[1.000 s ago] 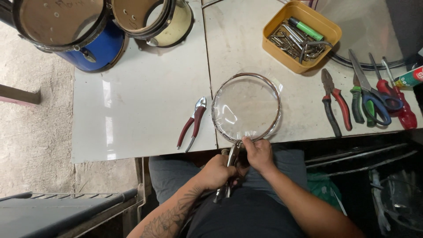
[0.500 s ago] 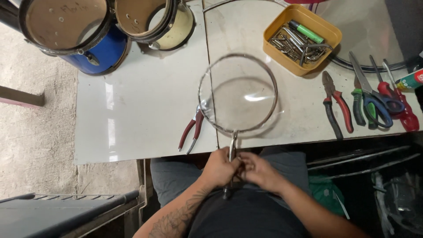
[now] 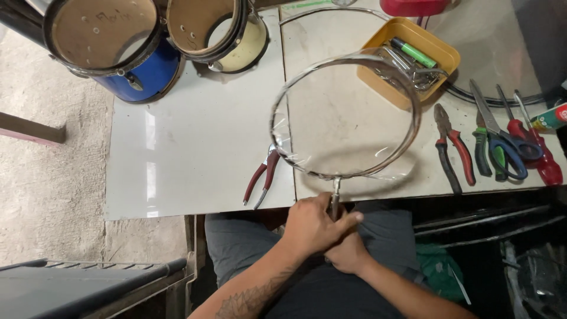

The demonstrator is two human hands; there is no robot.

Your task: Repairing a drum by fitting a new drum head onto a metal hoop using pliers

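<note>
Chrome hoop (image 3: 277, 127) with clear film stretched across it is up off the desk (image 3: 195, 147), tilted toward the camera, standing on a short metal stem (image 3: 335, 198) at its lower edge.

Head view, only view:
- Left hand (image 3: 316, 227) is wrapped shut around the stem just below the desk's front edge, fingers curled over the top, thumb side toward the body.
- Right hand (image 3: 348, 254) sits directly under and behind the left, touching it, mostly hidden. It looks closed on the lower end of the same stem, but I can't tell the exact grip.
- Both hands are over the person's lap, dark grey fabric underneath.
- Red-handled pliers (image 3: 260, 180) lie on the desk just left of the hoop's lower rim, handles pointing toward the front edge.
- Yellow tray (image 3: 440, 56) of metal parts and a green marker sits behind the hoop, partly seen through the film.
- Right of the hoop, in a row: red-and-black pliers (image 3: 452, 150), scissors with blue and green handles (image 3: 502, 147), red-handled screwdriver (image 3: 534, 147).
- Back left of the desk: blue drum shell (image 3: 142, 74) and cream drum shell (image 3: 251, 41), open ends up, touching each other.
- Concrete floor (image 3: 47, 189) to the left, dark metal rack (image 3: 82, 286) at bottom left.
</note>
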